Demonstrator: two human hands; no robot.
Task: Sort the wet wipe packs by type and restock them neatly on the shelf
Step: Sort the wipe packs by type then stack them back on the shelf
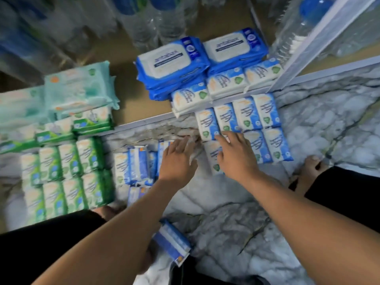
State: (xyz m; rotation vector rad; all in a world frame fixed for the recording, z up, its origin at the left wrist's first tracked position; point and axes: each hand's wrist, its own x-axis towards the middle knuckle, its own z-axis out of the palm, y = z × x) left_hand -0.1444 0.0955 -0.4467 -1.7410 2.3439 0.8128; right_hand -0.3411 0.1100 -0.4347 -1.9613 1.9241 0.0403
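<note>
The right hand (234, 155) lies with fingers (225, 140) spread flat on the blue packs (257, 116) rowed on the floor (318, 120) before the shelf (133, 99), left hand (178, 159) open alongside, so a hasty sweep could skew those rows

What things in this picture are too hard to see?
Head view:
- Blue pack under the right hand: mostly covered by it.
- Green packs on the left: print smeared by blur.
- Bottles: blurred, cut off by the top edge.
- Left hand: fingertips blurred, contact unclear.
</note>
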